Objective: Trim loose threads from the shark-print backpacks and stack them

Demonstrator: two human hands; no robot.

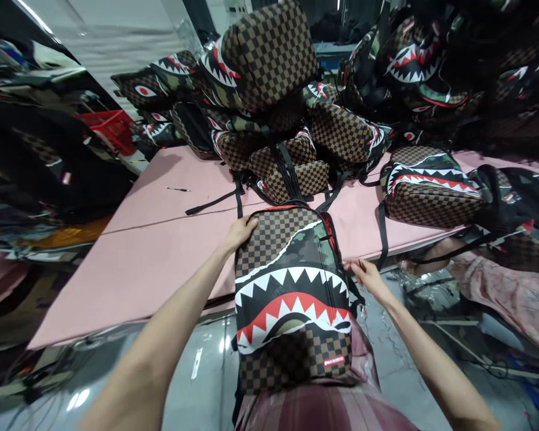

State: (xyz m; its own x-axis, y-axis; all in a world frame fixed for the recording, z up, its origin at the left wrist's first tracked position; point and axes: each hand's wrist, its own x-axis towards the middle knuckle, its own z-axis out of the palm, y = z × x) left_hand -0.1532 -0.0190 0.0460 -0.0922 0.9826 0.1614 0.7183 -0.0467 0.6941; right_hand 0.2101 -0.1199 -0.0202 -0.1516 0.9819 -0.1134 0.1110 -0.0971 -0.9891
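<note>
A backpack (291,293) with brown checks and a shark-mouth print stands upright against my lap, its front toward me. My left hand (242,232) grips its upper left edge, thumb on the front panel. Along the right side the zipper opening shows red lining (330,233). There my right hand (363,276) is closed in a pinch at the bag's side edge; what lies between the fingertips is too small to make out. A small red label (333,361) sits low on the front.
A pink-topped table (161,263) lies ahead, with several similar backpacks (273,57) piled at its back. Another backpack (431,188) lies on the right, near a co-worker's sleeve (507,281). A pen-like item (178,190) and loose black straps (211,202) lie on the table. A red basket (110,129) is at the left.
</note>
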